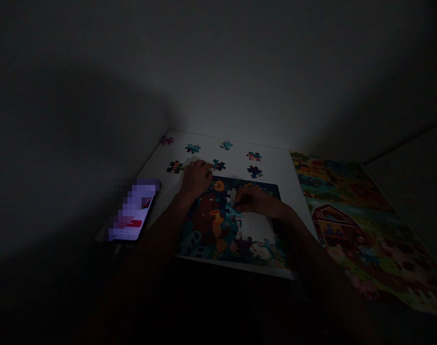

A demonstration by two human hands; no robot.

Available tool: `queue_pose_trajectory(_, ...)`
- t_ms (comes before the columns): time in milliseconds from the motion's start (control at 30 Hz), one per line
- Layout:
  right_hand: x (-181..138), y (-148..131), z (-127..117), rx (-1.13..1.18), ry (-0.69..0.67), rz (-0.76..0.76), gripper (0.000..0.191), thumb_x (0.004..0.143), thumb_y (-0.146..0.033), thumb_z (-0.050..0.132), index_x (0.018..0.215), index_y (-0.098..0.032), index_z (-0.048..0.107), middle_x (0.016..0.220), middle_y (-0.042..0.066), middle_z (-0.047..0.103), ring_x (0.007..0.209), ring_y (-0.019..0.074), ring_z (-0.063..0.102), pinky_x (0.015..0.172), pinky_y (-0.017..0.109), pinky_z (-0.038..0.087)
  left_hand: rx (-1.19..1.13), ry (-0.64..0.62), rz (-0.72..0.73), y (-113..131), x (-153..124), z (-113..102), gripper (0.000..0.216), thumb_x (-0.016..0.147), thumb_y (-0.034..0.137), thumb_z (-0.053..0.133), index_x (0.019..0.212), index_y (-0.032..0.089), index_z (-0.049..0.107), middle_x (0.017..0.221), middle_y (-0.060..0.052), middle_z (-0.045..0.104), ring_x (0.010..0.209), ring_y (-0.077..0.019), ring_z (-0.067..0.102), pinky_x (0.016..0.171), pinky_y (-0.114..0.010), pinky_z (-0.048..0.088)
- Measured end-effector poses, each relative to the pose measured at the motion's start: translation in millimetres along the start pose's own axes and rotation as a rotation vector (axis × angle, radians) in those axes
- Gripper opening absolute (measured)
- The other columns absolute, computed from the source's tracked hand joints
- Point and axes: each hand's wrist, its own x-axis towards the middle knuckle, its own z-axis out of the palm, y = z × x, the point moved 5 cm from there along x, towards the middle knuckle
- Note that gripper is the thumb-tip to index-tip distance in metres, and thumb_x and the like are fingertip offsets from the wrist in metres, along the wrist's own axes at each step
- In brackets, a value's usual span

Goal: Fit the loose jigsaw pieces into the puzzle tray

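A jigsaw puzzle (pixel 207 211) with a bear and rabbits lies in front of me, its right middle part showing a bare pale area. My right hand (pixel 257 201) is over this gap, fingers pinched on a puzzle piece that is mostly hidden and dark. Beyond the puzzle's upper left edge, my left hand (pixel 196 178) rests on the white table with its fingers spread out. Its fingertips are beside a loose blue puzzle piece (pixel 218 165); whether they touch it is hard to tell in the dim light.
Several loose pieces lie farther back, among them a teal piece (pixel 193 148), a red-and-white piece (pixel 254 156) and a dark blue piece (pixel 254 171). A lit phone (pixel 134 211) lies at the left. At the right are colourful farm pictures (pixel 351 230). A wall borders the white table (pixel 236 151).
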Motion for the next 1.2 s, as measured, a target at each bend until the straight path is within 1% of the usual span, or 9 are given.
queue_pose_trajectory(300, -4, -6, 6, 0.016, -0.074, -0.005, 0.021, 0.078, -0.031, 0.068, 0.094, -0.019, 0.062, 0.087, 0.001, 0.065, 0.081, 0.016, 0.059, 0.073, 0.031, 0.048, -0.002, -0.022, -0.015, 2, 0, -3, 0.03, 0.092, 0.024, 0.048, 0.117, 0.025, 0.064, 0.121, -0.007, 0.059, 0.115, -0.0279, 0.049, 0.097, -0.043, 0.037)
queue_pose_trajectory(367, -3, -8, 6, 0.032, -0.083, -0.023, 0.018, 0.078, -0.03, 0.067, 0.092, -0.019, 0.064, 0.089, 0.002, 0.066, 0.083, 0.0159, 0.06, 0.075, 0.031, 0.048, -0.004, -0.03, -0.018, 2, 0, -3, 0.03, 0.093, 0.025, 0.047, 0.117, 0.025, 0.064, 0.123, -0.007, 0.058, 0.116, -0.0278, 0.048, 0.098, -0.043, 0.037)
queue_pose_trajectory(433, -2, -8, 3, 0.049, -0.054, -0.02, 0.017, 0.076, -0.029, 0.068, 0.089, -0.019, 0.063, 0.084, 0.001, 0.065, 0.077, 0.0146, 0.059, 0.069, 0.028, 0.047, -0.003, -0.032, -0.015, 2, 0, -3, 0.03, 0.093, 0.025, 0.047, 0.118, 0.024, 0.063, 0.124, -0.008, 0.058, 0.117, -0.0277, 0.048, 0.099, -0.043, 0.036)
queue_pose_trajectory(567, 0, 4, -10, 0.221, 0.087, 0.066, 0.025, 0.074, -0.033, 0.069, 0.089, -0.02, 0.055, 0.07, -0.003, 0.057, 0.058, 0.0114, 0.054, 0.049, 0.024, 0.04, 0.009, -0.022, -0.003, 1, 0, -2, 0.03, 0.092, 0.023, 0.048, 0.118, 0.024, 0.064, 0.121, -0.007, 0.06, 0.114, -0.0266, 0.05, 0.098, -0.042, 0.037)
queue_pose_trajectory(733, 3, 21, -29, 0.347, 0.411, 0.07, 0.048, 0.07, -0.04, 0.072, 0.109, -0.022, 0.049, 0.076, -0.004, 0.058, 0.057, 0.0123, 0.057, 0.045, 0.023, 0.038, 0.023, 0.011, 0.004, -1, -1, -4, 0.028, 0.091, 0.023, 0.051, 0.116, 0.024, 0.064, 0.118, -0.006, 0.061, 0.112, -0.0245, 0.052, 0.096, -0.039, 0.039)
queue_pose_trajectory(867, 10, 27, -39, 0.295, 0.551, 0.104, 0.047, 0.07, -0.045, 0.07, 0.108, -0.023, 0.053, 0.078, -0.002, 0.06, 0.052, 0.0115, 0.054, 0.042, 0.023, 0.034, 0.016, 0.007, 0.01, 0, -3, -5, 0.027, 0.092, 0.022, 0.05, 0.114, 0.025, 0.065, 0.117, -0.006, 0.062, 0.113, -0.0238, 0.052, 0.095, -0.038, 0.039)
queue_pose_trajectory(967, 24, 25, -50, 0.219, 0.534, 0.135, 0.044, 0.069, -0.044, 0.07, 0.104, -0.022, 0.057, 0.078, -0.001, 0.062, 0.053, 0.0123, 0.055, 0.045, 0.024, 0.038, -0.001, 0.001, 0.013, -1, -4, -4, 0.028, 0.092, 0.021, 0.05, 0.115, 0.025, 0.064, 0.118, -0.007, 0.061, 0.115, -0.0242, 0.051, 0.096, -0.039, 0.038)
queue_pose_trajectory(1067, 45, 19, -69, 0.033, 0.502, 0.138, 0.037, 0.069, -0.042, 0.067, 0.099, -0.02, 0.062, 0.071, 0.0, 0.061, 0.055, 0.0145, 0.055, 0.05, 0.027, 0.041, -0.019, -0.002, 0.009, -2, -4, -4, 0.029, 0.092, 0.02, 0.049, 0.116, 0.025, 0.064, 0.119, -0.008, 0.06, 0.115, -0.0253, 0.05, 0.096, -0.041, 0.038)
queue_pose_trajectory(1200, 74, 10, -94, -0.294, 0.605, 0.115, 0.024, 0.073, -0.031, 0.062, 0.095, -0.021, 0.067, 0.085, 0.005, 0.069, 0.071, 0.0192, 0.062, 0.064, 0.031, 0.047, -0.041, -0.007, 0.013, -1, -5, -4, 0.03, 0.091, 0.019, 0.049, 0.116, 0.027, 0.064, 0.119, -0.007, 0.06, 0.114, -0.0252, 0.05, 0.096, -0.041, 0.038)
